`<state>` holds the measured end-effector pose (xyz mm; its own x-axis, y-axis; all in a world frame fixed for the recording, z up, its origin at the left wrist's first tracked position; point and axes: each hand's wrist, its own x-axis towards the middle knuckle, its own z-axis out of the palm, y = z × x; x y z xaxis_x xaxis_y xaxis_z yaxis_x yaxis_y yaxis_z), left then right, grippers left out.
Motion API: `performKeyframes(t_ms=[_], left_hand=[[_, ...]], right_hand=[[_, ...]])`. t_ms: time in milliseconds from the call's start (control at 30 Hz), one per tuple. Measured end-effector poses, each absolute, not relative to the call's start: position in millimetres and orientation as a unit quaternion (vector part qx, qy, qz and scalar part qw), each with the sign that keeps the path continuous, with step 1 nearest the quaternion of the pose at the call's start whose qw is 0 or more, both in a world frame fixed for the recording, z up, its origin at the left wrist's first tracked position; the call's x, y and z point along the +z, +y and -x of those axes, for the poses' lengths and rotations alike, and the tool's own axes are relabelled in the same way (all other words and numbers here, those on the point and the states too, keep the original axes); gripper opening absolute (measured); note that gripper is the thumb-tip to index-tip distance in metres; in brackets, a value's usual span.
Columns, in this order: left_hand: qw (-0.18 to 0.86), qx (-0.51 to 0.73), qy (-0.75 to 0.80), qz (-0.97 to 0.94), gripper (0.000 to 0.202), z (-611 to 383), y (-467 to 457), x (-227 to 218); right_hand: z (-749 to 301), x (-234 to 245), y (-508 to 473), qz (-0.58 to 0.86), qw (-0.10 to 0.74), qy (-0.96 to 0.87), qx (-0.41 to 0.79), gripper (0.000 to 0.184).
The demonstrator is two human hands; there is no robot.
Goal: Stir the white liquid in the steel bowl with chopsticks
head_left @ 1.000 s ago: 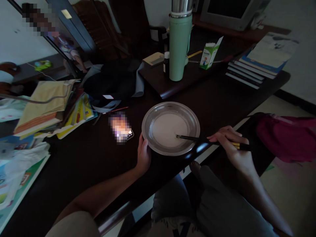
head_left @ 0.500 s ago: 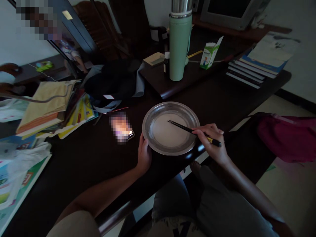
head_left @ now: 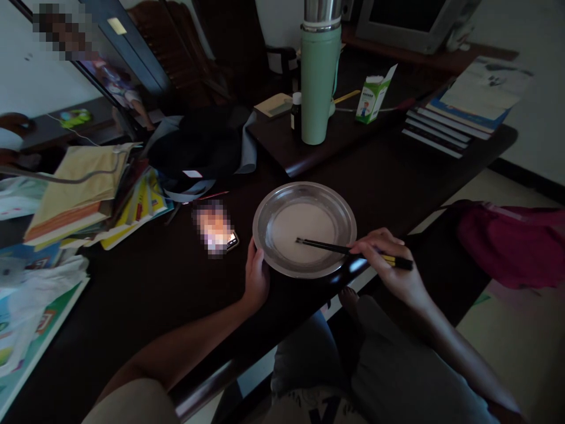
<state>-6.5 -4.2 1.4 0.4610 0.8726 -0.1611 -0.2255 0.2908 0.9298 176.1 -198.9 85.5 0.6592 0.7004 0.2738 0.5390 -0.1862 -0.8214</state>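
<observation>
A round metal basin point(head_left: 304, 271) stands on the dark table near its front edge, with a whitish, milky liquid point(head_left: 304, 224) in it. My left hand point(head_left: 257, 274) holds the basin by its left rim, the thumb at the edge and the other fingers hidden below and behind. In my right hand point(head_left: 391, 259) is a pair of black chopsticks point(head_left: 326, 246) with yellow marks near the thick end. Their tips are at the liquid, left of the basin's middle. Left of the basin lies a lit phone point(head_left: 216, 229), its screen blurred out.
A green thermos point(head_left: 315, 88), a small dark bottle point(head_left: 296, 115) and a green-white box point(head_left: 373, 100) stand behind the basin. Books point(head_left: 463, 112) are stacked at right. Papers point(head_left: 79, 182) and a black bag point(head_left: 203, 141) lie left. Another person point(head_left: 117, 88) is far left.
My right hand has moved right and slightly down. The chopstick tips have shifted toward the near side and a little left in the liquid. My left hand stays at the basin rim.
</observation>
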Motion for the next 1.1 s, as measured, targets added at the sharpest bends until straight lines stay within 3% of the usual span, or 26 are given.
performKeyframes(t_ms=[233, 433, 633, 833, 1100], left_hand=[[0.722, 0.387, 0.354, -0.451, 0.049, 6, -5, 1], [0.721, 0.386, 0.346, -0.460, 0.052, 7, -3, -4], [0.717, 0.389, 0.341, -0.467, 0.048, 8, -2, -4], [0.721, 0.389, 0.347, -0.458, 0.048, 7, -3, -3], [0.718, 0.383, 0.351, -0.463, 0.048, 7, -3, -2]], right_hand=[[-181, 61, -174, 0.784, 0.465, -0.410, 0.017, 0.025], [-189, 77, -193, 0.802, 0.470, -0.367, -0.032, 0.025], [-190, 95, -217, 0.774, 0.528, -0.349, 0.034, 0.027], [-177, 87, -202, 0.745, 0.509, -0.419, 0.101, 0.023], [-179, 60, -172, 0.762, 0.482, -0.430, 0.036, 0.023]])
